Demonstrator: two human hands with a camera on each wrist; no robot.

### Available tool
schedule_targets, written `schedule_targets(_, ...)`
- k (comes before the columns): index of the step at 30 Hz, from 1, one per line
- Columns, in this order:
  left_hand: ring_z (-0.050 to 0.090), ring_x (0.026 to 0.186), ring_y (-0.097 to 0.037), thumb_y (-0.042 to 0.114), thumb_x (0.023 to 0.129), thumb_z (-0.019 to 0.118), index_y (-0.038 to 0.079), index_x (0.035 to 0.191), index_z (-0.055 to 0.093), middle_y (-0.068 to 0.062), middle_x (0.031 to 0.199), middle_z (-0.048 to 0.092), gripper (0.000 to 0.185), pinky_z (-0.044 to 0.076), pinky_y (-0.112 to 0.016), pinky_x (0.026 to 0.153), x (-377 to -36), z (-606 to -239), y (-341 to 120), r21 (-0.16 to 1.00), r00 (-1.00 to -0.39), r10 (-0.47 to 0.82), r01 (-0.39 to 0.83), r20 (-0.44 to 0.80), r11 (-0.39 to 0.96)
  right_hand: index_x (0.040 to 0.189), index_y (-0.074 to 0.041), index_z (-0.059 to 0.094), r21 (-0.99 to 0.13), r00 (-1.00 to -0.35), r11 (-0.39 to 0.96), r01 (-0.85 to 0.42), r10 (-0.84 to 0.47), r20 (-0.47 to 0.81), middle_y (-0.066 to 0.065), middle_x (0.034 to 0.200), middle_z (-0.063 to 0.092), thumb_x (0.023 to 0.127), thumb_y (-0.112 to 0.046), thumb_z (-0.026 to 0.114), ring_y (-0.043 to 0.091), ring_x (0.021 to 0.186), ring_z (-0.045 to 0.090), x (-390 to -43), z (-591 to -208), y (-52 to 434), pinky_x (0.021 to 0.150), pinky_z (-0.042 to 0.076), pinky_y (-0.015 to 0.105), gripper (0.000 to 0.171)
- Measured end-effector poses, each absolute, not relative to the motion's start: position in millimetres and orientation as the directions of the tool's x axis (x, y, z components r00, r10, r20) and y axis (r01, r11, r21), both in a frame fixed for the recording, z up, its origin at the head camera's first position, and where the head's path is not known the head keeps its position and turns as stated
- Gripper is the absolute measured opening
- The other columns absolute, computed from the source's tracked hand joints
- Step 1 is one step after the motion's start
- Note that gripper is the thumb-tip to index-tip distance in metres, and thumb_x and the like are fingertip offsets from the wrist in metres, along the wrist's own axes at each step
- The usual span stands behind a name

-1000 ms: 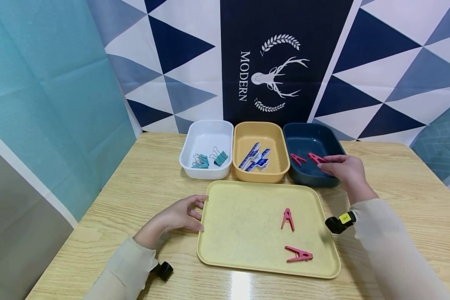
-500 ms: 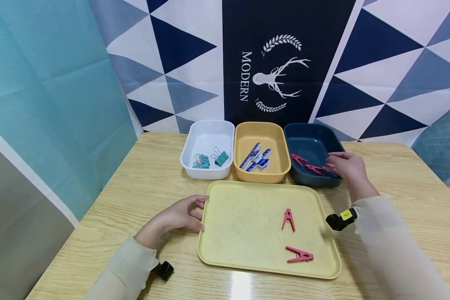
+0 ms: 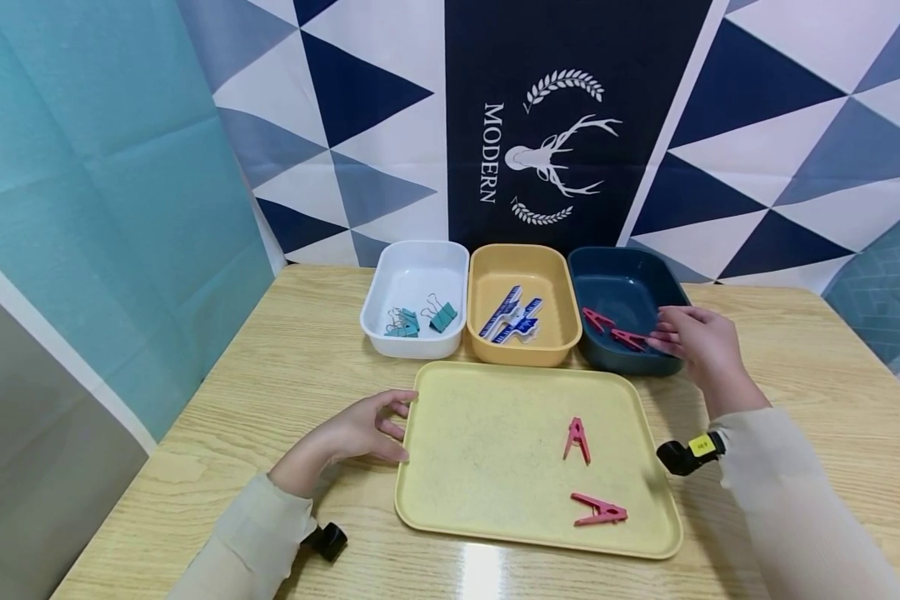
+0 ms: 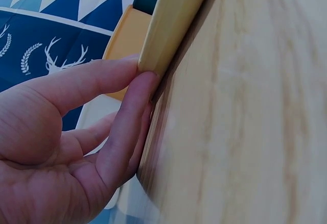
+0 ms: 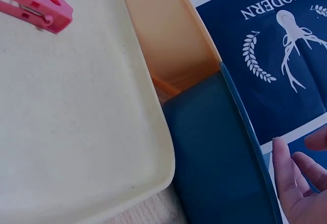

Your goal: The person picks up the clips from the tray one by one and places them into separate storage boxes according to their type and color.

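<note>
My left hand [image 3: 363, 427] rests with spread fingers against the left rim of the pale yellow tray [image 3: 487, 450]; in the left wrist view its fingertips [image 4: 148, 78] touch the tray's edge. Two pink clothespins, an upper one [image 3: 576, 440] and a lower one [image 3: 598, 509], lie on the tray's right half. My right hand [image 3: 697, 340] hovers over the front right rim of the dark blue bin [image 3: 622, 279], holding nothing, fingers loosely bent. Two more red-pink clothespins, one at left [image 3: 597, 320] and one by the fingertips [image 3: 629, 339], lie in that bin.
A white bin [image 3: 412, 271] with teal binder clips [image 3: 441, 317] and an orange-yellow bin [image 3: 521, 267] with blue-and-white clips [image 3: 520, 321] stand beside the dark blue bin. All three line up behind the tray on the wooden table [image 3: 285, 358], before a patterned cloth.
My right hand has let go of a clothespin, which now lies in the dark blue bin beside the other, and has drawn slightly right. The left hand has stayed at the tray.
</note>
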State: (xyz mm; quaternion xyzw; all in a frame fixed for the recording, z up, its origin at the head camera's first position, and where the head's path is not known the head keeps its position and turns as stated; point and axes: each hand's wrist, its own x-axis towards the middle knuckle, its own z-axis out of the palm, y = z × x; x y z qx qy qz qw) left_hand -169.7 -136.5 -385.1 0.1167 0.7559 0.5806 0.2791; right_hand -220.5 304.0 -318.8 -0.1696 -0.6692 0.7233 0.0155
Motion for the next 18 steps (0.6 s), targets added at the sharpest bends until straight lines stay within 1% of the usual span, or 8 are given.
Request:
schedule_targets(5,0.053,0.092,-0.024,-0.012,0.069,0.075,0.002,0.142,0.035,-0.016,0.121,0.04,0.084,0.055,-0.035,0.071,-169.9,-385.8,-136.7,0.944,-0.819,0.499,-0.148,-0.285,0.296,0.104,-0.007,0.052,-0.975,-0.952,-0.105,0.194,0.222,-0.213,-0.001,0.077,0.059,0.092,-0.023,0.059,0.011,0.066,0.063,-214.5,-317.9,302.6,0.064,0.055,0.024,0.022)
schedule_targets(7,0.053,0.092,-0.024,-0.011,0.069,0.075,0.003,0.141,0.035,-0.016,0.121,0.04,0.084,0.055,-0.035,0.071,-170.0,-386.4,-136.7,0.944,-0.818,0.5,-0.148,-0.285,0.296,0.103,-0.008,0.052,-0.976,-0.957,-0.115,0.187,0.204,-0.207,0.0,0.076,0.059,0.091,-0.023,0.06,0.012,0.066,0.063,-212.1,-317.6,301.5,0.064,0.056,0.025,0.021)
schedule_targets(13,0.053,0.092,-0.024,-0.012,0.068,0.075,0.004,0.141,0.036,-0.016,0.12,0.04,0.084,0.056,-0.036,0.071,-170.7,-388.7,-136.5,0.943,-0.819,0.494,-0.161,-0.292,0.291,0.092,-0.016,0.061,-0.978,-0.966,-0.116,0.173,0.172,-0.191,0.001,0.077,0.06,0.092,-0.022,0.06,0.013,0.067,0.062,-206.1,-317.9,298.5,0.063,0.056,0.027,0.007)
schedule_targets(18,0.053,0.092,-0.024,-0.011,0.068,0.075,0.003,0.141,0.035,-0.016,0.12,0.04,0.084,0.056,-0.036,0.072,-170.9,-389.2,-136.6,0.944,-0.817,0.5,-0.157,-0.289,0.29,0.087,-0.021,0.064,-0.983,-0.969,-0.055,0.173,0.167,-0.18,0.001,0.081,0.058,0.092,-0.026,0.059,0.013,0.067,0.06,-201.0,-318.7,294.6,0.062,0.056,0.029,0.009)
